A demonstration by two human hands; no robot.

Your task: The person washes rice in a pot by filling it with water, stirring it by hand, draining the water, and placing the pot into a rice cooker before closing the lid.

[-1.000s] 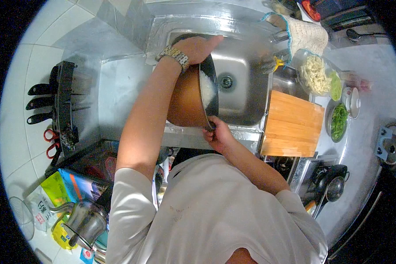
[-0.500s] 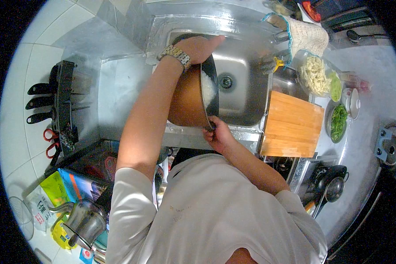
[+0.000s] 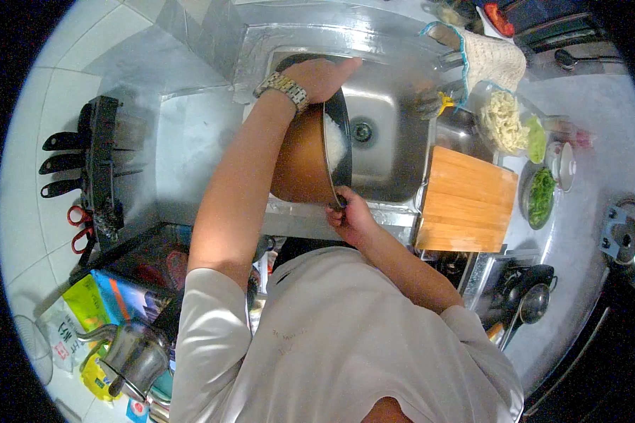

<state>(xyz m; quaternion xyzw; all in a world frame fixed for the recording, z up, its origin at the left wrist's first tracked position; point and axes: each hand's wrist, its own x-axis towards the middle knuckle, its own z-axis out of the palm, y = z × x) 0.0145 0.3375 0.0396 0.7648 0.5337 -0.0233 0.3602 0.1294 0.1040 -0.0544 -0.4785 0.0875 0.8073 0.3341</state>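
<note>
A pot with an orange-brown outside and a dark inner wall is tilted on its side over the sink, its mouth facing right. White, grainy food like rice lies inside against the lower wall. My left hand, with a metal watch on the wrist, is on the pot's far rim; one digit points right and its other fingers are partly hidden. My right hand is closed around the dark handle on the pot's near side.
Right of the sink lies a wooden cutting board. Beyond it are a bowl of pale shredded food, a bowl of chopped greens and a hanging cloth. Knives and red scissors hang at left, above a kettle.
Almost nothing differs. Both hands keep their hold and the pot stays tilted at about the same angle; the view has shifted very slightly.
</note>
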